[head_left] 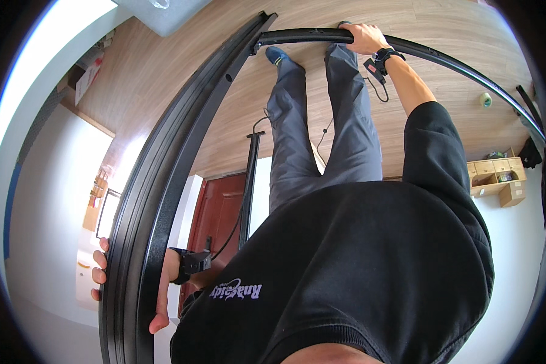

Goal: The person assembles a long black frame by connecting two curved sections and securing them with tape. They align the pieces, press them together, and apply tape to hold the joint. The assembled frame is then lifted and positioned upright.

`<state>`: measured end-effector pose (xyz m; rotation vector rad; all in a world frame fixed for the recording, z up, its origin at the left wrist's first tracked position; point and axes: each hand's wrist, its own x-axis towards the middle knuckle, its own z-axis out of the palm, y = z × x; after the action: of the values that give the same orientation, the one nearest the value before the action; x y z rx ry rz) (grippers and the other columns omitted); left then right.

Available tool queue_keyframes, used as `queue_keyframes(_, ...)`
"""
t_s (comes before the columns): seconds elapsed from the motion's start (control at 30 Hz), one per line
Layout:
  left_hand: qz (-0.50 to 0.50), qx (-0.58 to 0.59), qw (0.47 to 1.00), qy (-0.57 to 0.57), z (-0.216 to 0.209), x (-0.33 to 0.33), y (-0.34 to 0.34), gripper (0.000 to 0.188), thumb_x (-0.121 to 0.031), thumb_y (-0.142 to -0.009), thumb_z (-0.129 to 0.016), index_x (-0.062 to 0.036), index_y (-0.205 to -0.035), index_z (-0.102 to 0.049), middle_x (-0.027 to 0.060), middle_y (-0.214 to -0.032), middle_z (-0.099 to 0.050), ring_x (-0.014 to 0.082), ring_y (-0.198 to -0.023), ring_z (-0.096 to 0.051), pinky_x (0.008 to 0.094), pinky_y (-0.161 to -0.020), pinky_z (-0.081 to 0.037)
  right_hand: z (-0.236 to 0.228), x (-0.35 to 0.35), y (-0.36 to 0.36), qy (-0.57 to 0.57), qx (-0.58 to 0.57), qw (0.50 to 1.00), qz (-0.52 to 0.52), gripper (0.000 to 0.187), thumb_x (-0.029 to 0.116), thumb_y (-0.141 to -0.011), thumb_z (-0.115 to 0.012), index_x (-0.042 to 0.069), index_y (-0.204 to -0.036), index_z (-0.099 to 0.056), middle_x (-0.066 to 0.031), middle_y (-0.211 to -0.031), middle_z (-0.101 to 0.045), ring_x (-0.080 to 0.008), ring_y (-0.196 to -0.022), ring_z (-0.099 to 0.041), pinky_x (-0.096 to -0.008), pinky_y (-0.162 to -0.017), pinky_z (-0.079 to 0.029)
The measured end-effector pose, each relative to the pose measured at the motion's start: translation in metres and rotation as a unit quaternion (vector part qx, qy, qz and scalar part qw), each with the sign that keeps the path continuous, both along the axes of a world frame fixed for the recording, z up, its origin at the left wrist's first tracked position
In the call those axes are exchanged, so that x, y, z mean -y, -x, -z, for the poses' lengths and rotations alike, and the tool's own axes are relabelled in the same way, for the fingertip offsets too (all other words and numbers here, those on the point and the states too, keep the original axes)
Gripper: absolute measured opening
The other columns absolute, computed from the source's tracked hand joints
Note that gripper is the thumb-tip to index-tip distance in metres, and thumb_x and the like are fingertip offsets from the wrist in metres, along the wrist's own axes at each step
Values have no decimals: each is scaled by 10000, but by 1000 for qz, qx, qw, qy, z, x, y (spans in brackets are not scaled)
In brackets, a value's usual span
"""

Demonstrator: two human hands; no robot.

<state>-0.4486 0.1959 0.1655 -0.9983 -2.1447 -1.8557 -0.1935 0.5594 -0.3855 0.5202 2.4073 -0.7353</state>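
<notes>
A long black metal beam [191, 130] with grooves along its side runs from the top middle down to the lower left. My left hand [161, 303] grips its lower part, fingertips on the outer side and thumb on the inner side. From the beam's far end a black crossbar [297, 36] extends to the right, meeting it at a bolted bracket [258, 45]. My right hand [368, 39] is closed over this crossbar, above my right foot. Black straps with small devices sit on both wrists. The palm of my left hand is hidden by the beam.
My legs and blue shoes [276, 56] stand on the wood floor, inside the bars' angle. A tape roll [486, 100] lies at the right, near a wooden cabinet [497, 173]. Behind me are a red door [223, 203], a black post [252, 173] and a dangling cable [239, 215].
</notes>
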Motion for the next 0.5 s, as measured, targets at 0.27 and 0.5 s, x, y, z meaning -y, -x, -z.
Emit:
queue_keyframes(0.27, -24, -25, 999, 33, -7, -2, -14, 1127, -883, -651, -794, -110, -1431, -541, 128, -1211, -596, 334, -1173, -582, 542, -1088, -410, 9, 5, -3, -19, -1, 1000, -9, 667, 320, -798, -749, 276, -1459, -674, -178, -1252, -773, -395, -1158, -738, -543, -1032, -578)
queue_keyframes(0.5, 195, 36, 978, 65, -23, -14, 15, 1221, -834, -544, -911, -182, -1481, -479, 88, -1307, -580, 295, -1237, -544, 525, -1149, -344, 8, -1, 0, -10, -3, 1000, -2, 706, 288, -826, -732, 258, -1523, -618, -198, -1233, -770, -398, -1160, -729, -532, -1063, -559)
